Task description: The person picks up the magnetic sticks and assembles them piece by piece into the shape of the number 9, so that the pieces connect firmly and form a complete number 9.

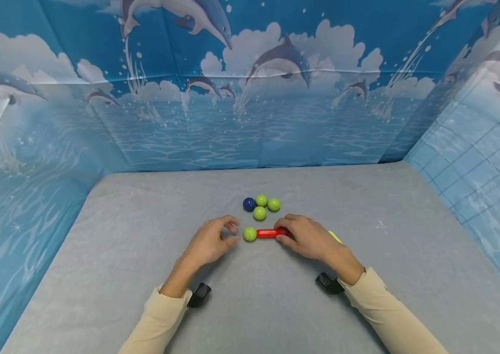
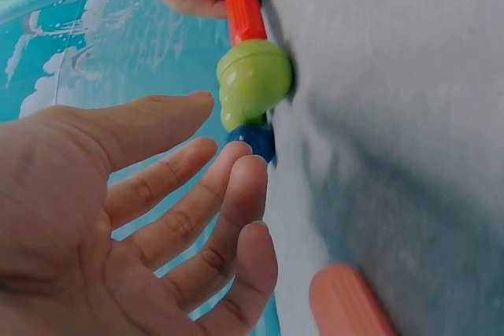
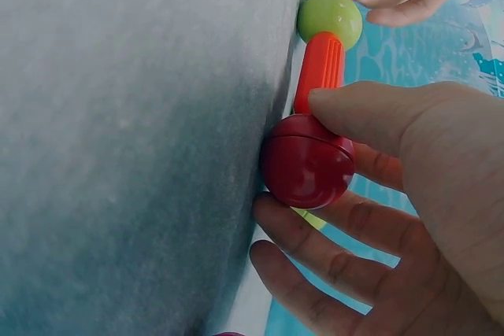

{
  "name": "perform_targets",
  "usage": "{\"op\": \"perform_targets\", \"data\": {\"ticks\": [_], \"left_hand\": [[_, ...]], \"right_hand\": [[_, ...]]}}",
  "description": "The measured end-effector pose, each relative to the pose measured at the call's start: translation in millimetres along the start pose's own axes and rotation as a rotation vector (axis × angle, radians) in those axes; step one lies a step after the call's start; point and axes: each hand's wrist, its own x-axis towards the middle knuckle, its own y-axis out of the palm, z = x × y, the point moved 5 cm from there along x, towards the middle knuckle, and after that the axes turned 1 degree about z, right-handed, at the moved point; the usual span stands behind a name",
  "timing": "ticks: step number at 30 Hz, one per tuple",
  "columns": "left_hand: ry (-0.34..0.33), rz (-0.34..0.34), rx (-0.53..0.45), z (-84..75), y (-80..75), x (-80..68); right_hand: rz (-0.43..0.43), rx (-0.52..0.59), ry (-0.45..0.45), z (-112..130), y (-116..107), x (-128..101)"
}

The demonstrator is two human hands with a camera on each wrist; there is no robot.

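Head view: red stick (image 1: 268, 232) lies on the grey counter (image 1: 99, 255), green ball (image 1: 250, 234) at its left end. Right hand (image 1: 309, 239) pinches the red ball (image 1: 283, 231) at its right end. Left hand (image 1: 209, 242), fingers relaxed, holds nothing, just left of the green ball.

Left wrist view: fingers (image 2: 181, 194) spread, apart from the green ball (image 2: 253, 78).

Right wrist view: thumb and fingers (image 3: 331, 241) grip the red ball (image 3: 307, 160).

The table (image 1: 143, 255) is plain grey. On it lies an orange-red stick (image 1: 267, 233) with a lime-green ball (image 1: 250, 234) at its 9 o'clock end and a dark red ball (image 3: 307, 160) at its 3 o'clock end. At 12 o'clock from the stick sit three lime-green balls (image 1: 259, 213) and one dark blue ball (image 1: 249, 204). The backdrop (image 1: 250, 98) is blue with a pattern of grey dolphins, white clouds and water. The sleeves (image 1: 382, 309) are cream.
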Motion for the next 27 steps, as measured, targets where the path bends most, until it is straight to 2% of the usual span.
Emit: {"op": "perform_targets", "data": {"ticks": [8,14,20,23,27], "left_hand": [[-0.028,0.01,-0.024,10.5,-14.5,-16.2],[-0.018,0.052,-0.043,24.8,-32.5,-27.5],[0.004,0.127,-0.08,38.0,-49.2,-34.3],[-0.021,0.165,-0.088,45.8,-52.3,-34.8],[-0.069,0.178,-0.045,55.1,-54.2,-34.5]], "right_hand": [[-0.008,0.002,-0.003,1,-1,-1],[-0.014,0.004,-0.004,1,0,-2],[-0.013,0.008,-0.01,1,0,-1],[-0.017,0.013,-0.007,1,0,-2],[-0.015,0.012,-0.005,0,-1,-3]]}}
